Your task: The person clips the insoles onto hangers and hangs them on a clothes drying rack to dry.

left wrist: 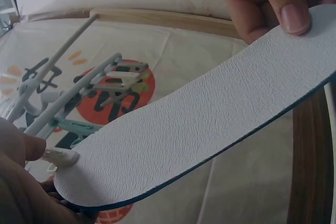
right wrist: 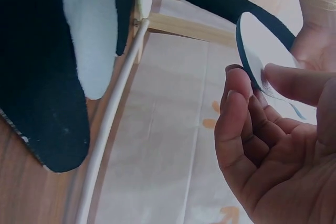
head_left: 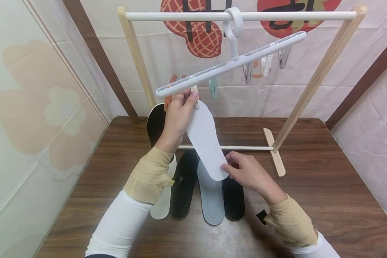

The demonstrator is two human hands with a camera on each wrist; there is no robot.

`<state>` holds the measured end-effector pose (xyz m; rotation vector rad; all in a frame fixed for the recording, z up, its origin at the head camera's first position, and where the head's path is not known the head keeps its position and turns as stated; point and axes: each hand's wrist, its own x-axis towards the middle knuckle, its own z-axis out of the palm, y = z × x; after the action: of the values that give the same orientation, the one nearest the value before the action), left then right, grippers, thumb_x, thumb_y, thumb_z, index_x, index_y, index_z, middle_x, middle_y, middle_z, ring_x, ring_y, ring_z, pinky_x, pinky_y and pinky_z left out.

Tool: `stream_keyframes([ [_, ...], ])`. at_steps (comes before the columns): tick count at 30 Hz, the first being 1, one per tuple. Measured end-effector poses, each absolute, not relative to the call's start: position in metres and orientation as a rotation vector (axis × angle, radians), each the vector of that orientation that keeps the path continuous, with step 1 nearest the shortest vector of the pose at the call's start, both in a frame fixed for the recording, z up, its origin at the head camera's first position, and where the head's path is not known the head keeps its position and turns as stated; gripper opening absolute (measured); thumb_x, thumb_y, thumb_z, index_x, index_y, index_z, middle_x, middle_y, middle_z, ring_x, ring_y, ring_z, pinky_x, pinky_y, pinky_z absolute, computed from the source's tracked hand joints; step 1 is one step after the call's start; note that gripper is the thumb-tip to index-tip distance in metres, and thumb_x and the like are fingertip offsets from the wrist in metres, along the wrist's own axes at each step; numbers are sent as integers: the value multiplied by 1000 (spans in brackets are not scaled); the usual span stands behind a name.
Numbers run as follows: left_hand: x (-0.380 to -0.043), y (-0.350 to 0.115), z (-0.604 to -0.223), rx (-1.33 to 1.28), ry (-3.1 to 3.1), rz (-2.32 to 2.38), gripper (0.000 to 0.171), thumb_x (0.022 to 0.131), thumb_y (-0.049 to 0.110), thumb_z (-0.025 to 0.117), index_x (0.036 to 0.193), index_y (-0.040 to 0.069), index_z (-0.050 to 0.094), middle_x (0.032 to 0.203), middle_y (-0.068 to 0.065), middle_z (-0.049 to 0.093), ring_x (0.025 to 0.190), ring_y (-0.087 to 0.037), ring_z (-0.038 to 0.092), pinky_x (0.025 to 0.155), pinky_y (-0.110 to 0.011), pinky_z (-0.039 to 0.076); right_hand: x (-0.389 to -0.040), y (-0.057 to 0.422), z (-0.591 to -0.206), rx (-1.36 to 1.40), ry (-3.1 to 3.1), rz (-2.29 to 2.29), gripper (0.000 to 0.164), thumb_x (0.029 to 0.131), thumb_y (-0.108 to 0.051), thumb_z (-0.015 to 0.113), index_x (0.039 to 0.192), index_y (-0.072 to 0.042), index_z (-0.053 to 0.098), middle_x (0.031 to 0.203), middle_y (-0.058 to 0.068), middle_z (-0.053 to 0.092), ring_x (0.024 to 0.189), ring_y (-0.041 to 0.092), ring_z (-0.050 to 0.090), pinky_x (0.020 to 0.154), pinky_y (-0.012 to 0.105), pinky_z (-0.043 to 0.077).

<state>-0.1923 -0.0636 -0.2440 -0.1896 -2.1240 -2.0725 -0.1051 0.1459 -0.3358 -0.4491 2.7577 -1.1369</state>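
A white insole (head_left: 206, 139) slants down from the tilted clip hanger (head_left: 254, 55). At its upper end my left hand (head_left: 175, 116) pinches a white clip (left wrist: 62, 157), whose tip lies on the insole. My right hand (head_left: 249, 172) holds the lower end between thumb and fingers. The insole's dark edge shows in the left wrist view. Beside my left hand, a black insole (head_left: 154, 123) hangs under an orange clip (head_left: 167, 103), partly hidden by the hand.
On the wooden table (head_left: 325, 200) lie a white insole (head_left: 161, 206), a black one (head_left: 183, 190), a grey one (head_left: 211, 202) and another black one (head_left: 233, 200). A rack with a white rod (head_left: 296, 15) carries the hanger. Teal (head_left: 213, 88) and grey clips (head_left: 247, 73) dangle from it.
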Motion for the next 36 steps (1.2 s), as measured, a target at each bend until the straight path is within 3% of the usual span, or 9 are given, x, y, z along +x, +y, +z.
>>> stream_keyframes([
  [6,-190,-65,-244,-171,-2169,-2051,38,103,25,61,133,3,59,140,-6,58,117,-16,56,97,-29,46,-105,150,-343,-424,2748,-1111,8,96,-21,68,98,-14,66,72,-8,65,66,9,61,62,32,47],
  [17,-186,-65,-247,-196,-2217,-2011,38,103,26,60,134,4,58,124,-11,62,106,-20,59,91,-32,49,-102,158,-354,-379,2731,-1084,6,96,-19,68,99,-15,66,74,-6,67,65,9,62,63,31,48],
  [26,-179,-68,-256,-262,-2313,-1887,41,104,26,57,139,5,52,128,-14,60,103,-26,62,87,-42,54,-99,169,-364,-319,2809,-921,11,95,-26,69,100,-16,67,79,-8,66,72,9,58,69,32,46],
  [36,-175,-74,-260,-258,-2438,-1834,49,103,26,59,149,13,47,134,-14,60,112,-29,63,95,-47,53,-96,175,-376,-240,2812,-770,21,95,-30,70,104,-12,65,82,-3,63,71,14,57,67,34,46],
])
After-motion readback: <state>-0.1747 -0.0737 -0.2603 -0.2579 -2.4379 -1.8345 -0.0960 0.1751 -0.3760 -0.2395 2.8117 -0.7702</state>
